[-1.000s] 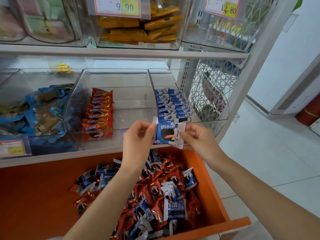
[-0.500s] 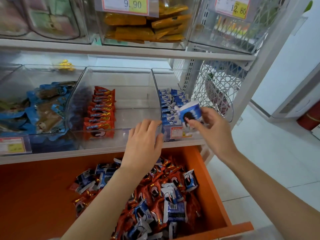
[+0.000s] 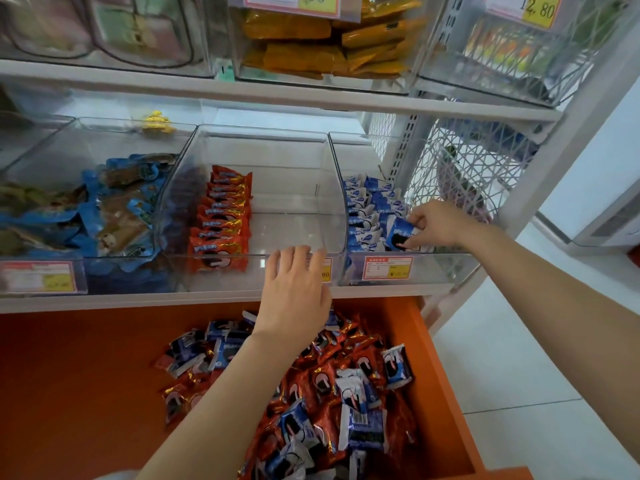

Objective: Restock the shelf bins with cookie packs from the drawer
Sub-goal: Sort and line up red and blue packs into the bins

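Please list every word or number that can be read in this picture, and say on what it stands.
"12.80": yellow price tag on the top right bin.
"90", upper part cut off: centre price tag on the top middle bin.
"80", rest hidden behind the left hand: small tag on the middle bin.
Too blurred to read: red-bordered label, far left label, print on the blue cookie pack held by the right hand.
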### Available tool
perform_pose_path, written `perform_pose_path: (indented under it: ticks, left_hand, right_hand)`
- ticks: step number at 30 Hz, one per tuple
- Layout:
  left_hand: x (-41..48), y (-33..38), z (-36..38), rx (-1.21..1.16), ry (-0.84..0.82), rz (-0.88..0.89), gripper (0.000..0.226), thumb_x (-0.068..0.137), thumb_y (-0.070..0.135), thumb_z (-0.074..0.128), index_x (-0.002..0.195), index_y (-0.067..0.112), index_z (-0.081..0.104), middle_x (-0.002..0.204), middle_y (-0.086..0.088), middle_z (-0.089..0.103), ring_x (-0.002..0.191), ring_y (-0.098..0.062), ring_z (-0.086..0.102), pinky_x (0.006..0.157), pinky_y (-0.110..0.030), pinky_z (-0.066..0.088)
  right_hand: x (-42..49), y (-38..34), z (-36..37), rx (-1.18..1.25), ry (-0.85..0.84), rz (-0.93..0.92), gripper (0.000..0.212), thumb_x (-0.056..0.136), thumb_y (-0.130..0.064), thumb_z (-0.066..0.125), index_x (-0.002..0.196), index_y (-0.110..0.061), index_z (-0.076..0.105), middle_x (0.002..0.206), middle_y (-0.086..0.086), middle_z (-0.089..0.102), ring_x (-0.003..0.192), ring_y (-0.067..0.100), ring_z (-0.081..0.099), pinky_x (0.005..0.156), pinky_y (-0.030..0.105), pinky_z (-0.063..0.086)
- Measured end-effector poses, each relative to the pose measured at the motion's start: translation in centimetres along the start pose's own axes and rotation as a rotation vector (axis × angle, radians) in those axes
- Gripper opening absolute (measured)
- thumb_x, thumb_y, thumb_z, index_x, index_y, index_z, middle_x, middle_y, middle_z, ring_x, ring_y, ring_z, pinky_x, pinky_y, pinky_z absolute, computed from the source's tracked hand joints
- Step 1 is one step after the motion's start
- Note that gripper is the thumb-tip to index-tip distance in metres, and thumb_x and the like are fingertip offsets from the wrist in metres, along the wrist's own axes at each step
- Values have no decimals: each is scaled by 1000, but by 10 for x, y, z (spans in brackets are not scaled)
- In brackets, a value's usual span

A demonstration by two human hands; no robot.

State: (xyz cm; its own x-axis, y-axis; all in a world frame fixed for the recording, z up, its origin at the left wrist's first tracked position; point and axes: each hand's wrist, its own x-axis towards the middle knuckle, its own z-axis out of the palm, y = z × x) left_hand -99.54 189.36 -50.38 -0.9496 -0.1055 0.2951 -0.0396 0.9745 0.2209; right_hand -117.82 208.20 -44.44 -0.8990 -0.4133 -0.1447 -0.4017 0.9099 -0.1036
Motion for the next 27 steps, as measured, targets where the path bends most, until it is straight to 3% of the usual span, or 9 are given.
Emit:
perform_pose_path:
  ticks: [6, 10, 12, 16, 20, 24, 27]
  left_hand:
    - [1, -2, 2, -2, -7, 7, 48, 95, 29, 48, 141, 17, 37, 138, -6, 43, 129, -24, 37, 113, -41, 21]
    - [1, 0, 8, 13, 47, -7, 46, 77, 22, 70, 119, 9, 58, 114, -12, 60, 106, -31, 56, 98, -50, 41]
    - [1, 2, 8, 10, 72, -8, 46, 73, 22, 73, 115, 8, 59, 109, -13, 61, 100, -32, 58, 95, -52, 44]
    - [0, 3, 8, 5, 90, 4, 43, 76, 27, 64, 114, 7, 58, 108, -13, 61, 100, -34, 57, 96, -53, 43]
    - [2, 4, 8, 7, 52, -4, 46, 81, 33, 56, 118, 7, 55, 112, -12, 58, 105, -33, 54, 100, -53, 38]
    - [2, 4, 5, 1, 36, -15, 48, 79, 36, 48, 117, 8, 56, 111, -11, 59, 104, -32, 56, 99, -53, 40]
    - [1, 2, 5, 2, 20, 6, 48, 82, 35, 52, 121, 8, 54, 116, -11, 57, 108, -31, 53, 103, -52, 35]
  right_hand:
    - [17, 6, -9, -87, -100, -1, 48, 74, -20, 81, 117, -11, 65, 115, 5, 66, 104, 23, 59, 93, 34, 47]
    - [23, 4, 7, -163, -136, -58, 40, 79, -16, 74, 119, -14, 65, 117, 4, 65, 104, 20, 59, 86, 28, 46]
    - [25, 4, 15, -152, -132, -78, 39, 81, -16, 72, 119, -15, 65, 117, 1, 66, 103, 18, 60, 84, 27, 45]
    - [27, 6, 15, -129, -110, -82, 34, 77, -22, 77, 109, -20, 66, 101, -6, 63, 93, 12, 58, 78, 25, 45]
    - [27, 9, 15, -177, -74, -109, 33, 74, -25, 79, 105, -23, 67, 106, -5, 64, 97, 17, 59, 84, 35, 51]
    - [25, 10, 18, -160, -109, -110, 29, 82, -19, 70, 111, -20, 65, 92, -7, 59, 86, 15, 56, 63, 23, 41]
    - [23, 11, 20, -111, -110, -98, 28, 85, -15, 65, 112, -19, 66, 97, -5, 63, 90, 14, 57, 64, 21, 40]
